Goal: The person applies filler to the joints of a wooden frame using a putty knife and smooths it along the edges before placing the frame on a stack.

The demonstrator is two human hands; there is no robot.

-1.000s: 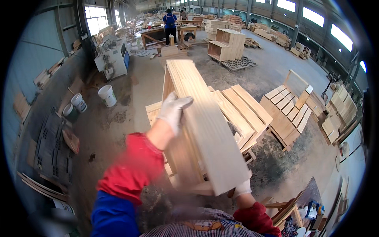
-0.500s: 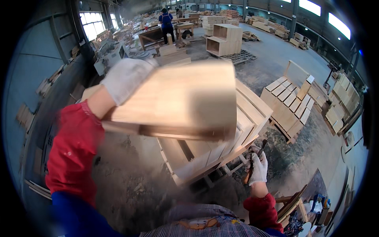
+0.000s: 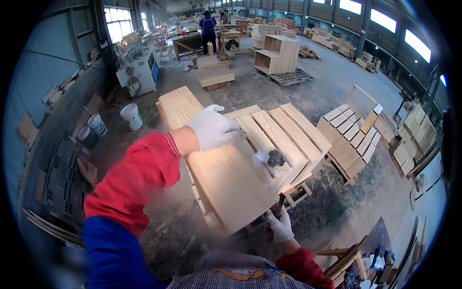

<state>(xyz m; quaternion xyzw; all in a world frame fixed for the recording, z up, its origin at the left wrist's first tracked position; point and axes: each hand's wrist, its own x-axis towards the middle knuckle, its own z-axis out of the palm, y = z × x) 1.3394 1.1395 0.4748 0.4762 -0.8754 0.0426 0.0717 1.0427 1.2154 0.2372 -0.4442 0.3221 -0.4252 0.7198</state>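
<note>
A wide, pale wooden board (image 3: 226, 180) lies flat across the left part of a stack of slatted wooden pieces (image 3: 284, 139). Over its upper edge is my left hand (image 3: 213, 129), in a white glove, open with thumb and fingers apart. Whether the palm presses on the wood I cannot tell. By the board's near right corner, my gloved right hand (image 3: 283, 227) is closed around a hand tool (image 3: 280, 203) with a dark metal end and a wooden handle; its exact kind is unclear. A clear plastic bag with something dark in it (image 3: 275, 158) rests on the slats.
Another stack of wooden boxes (image 3: 349, 130) stands on a pallet to the right. White buckets (image 3: 131, 116) and a machine (image 3: 139, 72) are at left. Farther off are a low board pile (image 3: 215, 77), box cabinets (image 3: 279, 54) and a person in blue (image 3: 208, 31).
The board, raised and tilted in my left hand before, now lies flat on the stack. My left hand has let go of its edge. My right hand has moved left and nearer with the tool.
</note>
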